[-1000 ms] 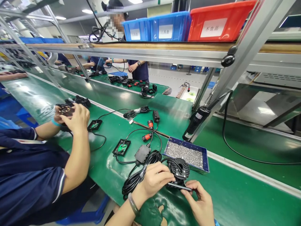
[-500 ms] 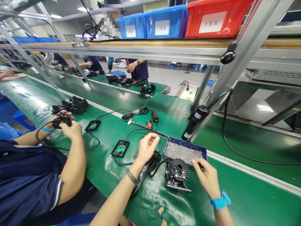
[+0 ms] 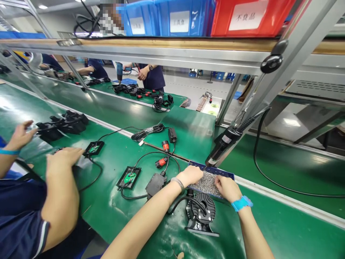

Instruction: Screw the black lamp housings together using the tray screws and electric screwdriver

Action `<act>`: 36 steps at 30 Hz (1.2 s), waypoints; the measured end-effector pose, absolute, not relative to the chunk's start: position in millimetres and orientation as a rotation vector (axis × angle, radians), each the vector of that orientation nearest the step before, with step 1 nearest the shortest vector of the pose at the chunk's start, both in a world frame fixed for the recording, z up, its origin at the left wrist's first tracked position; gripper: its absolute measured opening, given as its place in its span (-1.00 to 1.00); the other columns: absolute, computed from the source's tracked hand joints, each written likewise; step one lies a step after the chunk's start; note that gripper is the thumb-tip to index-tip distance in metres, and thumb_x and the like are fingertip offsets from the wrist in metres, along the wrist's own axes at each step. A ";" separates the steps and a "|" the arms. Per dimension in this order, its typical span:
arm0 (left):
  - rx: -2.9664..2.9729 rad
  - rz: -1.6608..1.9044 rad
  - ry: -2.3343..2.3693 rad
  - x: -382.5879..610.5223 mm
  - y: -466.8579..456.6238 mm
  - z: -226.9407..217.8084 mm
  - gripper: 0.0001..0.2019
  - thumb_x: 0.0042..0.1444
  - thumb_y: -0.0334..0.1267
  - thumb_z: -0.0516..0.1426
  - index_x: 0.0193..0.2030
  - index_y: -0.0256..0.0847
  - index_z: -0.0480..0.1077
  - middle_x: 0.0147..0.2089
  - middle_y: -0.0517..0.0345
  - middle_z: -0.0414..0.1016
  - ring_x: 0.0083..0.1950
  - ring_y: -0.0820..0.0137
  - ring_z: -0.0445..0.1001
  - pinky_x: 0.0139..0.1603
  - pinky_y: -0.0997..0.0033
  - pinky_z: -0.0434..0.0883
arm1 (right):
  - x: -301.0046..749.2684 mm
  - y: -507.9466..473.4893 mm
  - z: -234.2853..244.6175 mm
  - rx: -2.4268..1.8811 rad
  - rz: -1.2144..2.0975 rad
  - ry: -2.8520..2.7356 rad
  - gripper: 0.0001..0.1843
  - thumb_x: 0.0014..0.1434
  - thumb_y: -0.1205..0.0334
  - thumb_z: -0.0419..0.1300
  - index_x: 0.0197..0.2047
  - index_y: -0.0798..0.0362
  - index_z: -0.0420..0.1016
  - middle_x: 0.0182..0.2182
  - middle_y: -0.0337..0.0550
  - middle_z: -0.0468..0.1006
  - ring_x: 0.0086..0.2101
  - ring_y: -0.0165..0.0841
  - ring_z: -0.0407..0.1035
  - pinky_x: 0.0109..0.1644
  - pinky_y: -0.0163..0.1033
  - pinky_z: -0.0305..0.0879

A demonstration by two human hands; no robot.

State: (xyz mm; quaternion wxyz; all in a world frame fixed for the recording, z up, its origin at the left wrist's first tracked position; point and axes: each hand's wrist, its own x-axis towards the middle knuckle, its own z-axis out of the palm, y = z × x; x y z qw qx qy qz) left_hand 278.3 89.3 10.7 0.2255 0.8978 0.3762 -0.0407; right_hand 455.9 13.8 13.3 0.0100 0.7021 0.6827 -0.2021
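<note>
Both my hands are at a blue tray [image 3: 229, 175] filled with small silver screws [image 3: 207, 182]. My left hand [image 3: 192, 175] reaches over the tray's left end, fingers curled down among the screws. At the right end, my right hand [image 3: 228, 187] has its fingers pinched together at the screws. Whatever either hand's fingertips hold is hidden. Just in front of the tray, a black finned round housing [image 3: 201, 208] stands on a flat bracket, with a black cable curving from it. A black electric screwdriver [image 3: 224, 144] hangs tip-down above the tray.
Left of my forearm lie a black box [image 3: 155, 185], an open case with a green circuit board [image 3: 129, 178] and red-ringed connectors [image 3: 161, 162]. A co-worker's arm [image 3: 63, 194] is at far left. Overhead, a shelf [image 3: 172, 46] carries blue and red bins; a metal post slants at right.
My left hand has moved right and forward to the screw tray, and my right hand has moved in over its right end. The co-worker's hands have come apart. The view has shifted slightly.
</note>
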 end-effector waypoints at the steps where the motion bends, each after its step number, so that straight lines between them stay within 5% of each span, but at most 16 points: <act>1: 2.475 -0.117 1.041 277.2 88.3 11.1 -0.89 -0.06 -0.52 0.37 -0.39 -0.38 0.54 -0.22 -0.14 0.67 -0.10 0.17 0.64 0.02 0.09 0.53 | 457.2 12.2 14.6 2.223 -0.620 2.122 -0.82 0.37 0.34 0.08 -0.22 0.14 0.50 -0.35 -0.19 0.58 -0.30 -0.36 0.48 -0.07 -0.14 0.39; 8: 2.352 0.123 1.033 261.0 83.8 29.4 -0.81 0.03 -0.52 0.22 -0.52 -0.23 0.57 -0.29 -0.08 0.66 -0.07 0.10 0.62 0.01 0.22 0.46 | 453.8 14.0 9.1 2.069 -0.887 2.139 -0.83 0.21 0.34 0.30 -0.43 0.11 0.47 -0.45 -0.30 0.53 -0.35 -0.40 0.45 -0.12 -0.18 0.42; 15: 1.863 0.489 1.139 230.8 66.4 36.7 -0.86 0.10 -0.30 0.28 -0.23 -0.31 0.62 -0.30 -0.01 0.68 -0.26 0.27 0.64 -0.19 0.39 0.52 | 465.8 12.6 11.2 2.340 -0.982 2.226 -0.83 0.17 0.41 0.16 -0.40 0.08 0.55 -0.44 -0.11 0.59 -0.31 -0.20 0.50 -0.07 -0.04 0.35; 19: 1.613 0.552 1.026 207.9 44.4 45.1 -0.63 0.16 -0.07 0.23 -0.12 -0.40 0.58 -0.29 -0.09 0.68 -0.31 0.30 0.65 -0.30 0.41 0.56 | 459.7 -8.7 27.2 2.526 -1.278 2.314 -0.72 0.20 0.12 0.08 -0.23 0.10 0.55 -0.29 0.04 0.63 -0.26 -0.15 0.52 -0.11 -0.07 0.41; 23: 1.229 0.583 0.837 190.7 27.7 54.9 -0.54 -0.08 0.03 0.40 -0.22 -0.37 0.59 -0.33 -0.04 0.67 -0.34 0.36 0.63 -0.31 0.46 0.54 | 435.6 -37.4 50.6 2.437 -1.739 2.414 -0.54 0.11 -0.19 0.15 -0.24 0.07 0.54 -0.34 -0.04 0.63 -0.33 -0.25 0.52 -0.27 -0.21 0.46; 27: 1.028 0.587 0.793 187.1 21.7 57.3 -0.58 -0.25 -0.07 0.49 -0.35 -0.33 0.56 -0.44 0.08 0.63 -0.41 0.41 0.59 -0.41 0.53 0.47 | 420.5 -48.3 64.4 2.368 -2.065 2.531 -0.73 0.06 0.00 0.33 -0.38 0.05 0.57 -0.46 -0.14 0.60 -0.44 -0.37 0.46 -0.34 -0.30 0.42; 36: 1.172 0.599 0.771 192.9 20.8 55.0 -0.69 -0.27 -0.15 0.50 -0.44 -0.31 0.63 -0.48 0.14 0.61 -0.45 0.50 0.49 -0.34 0.53 0.40 | 425.0 -49.6 66.5 2.198 -1.538 3.070 -0.87 0.15 0.25 0.26 -0.39 0.00 0.64 -0.45 -0.19 0.65 -0.46 -0.39 0.49 -0.41 -0.35 0.38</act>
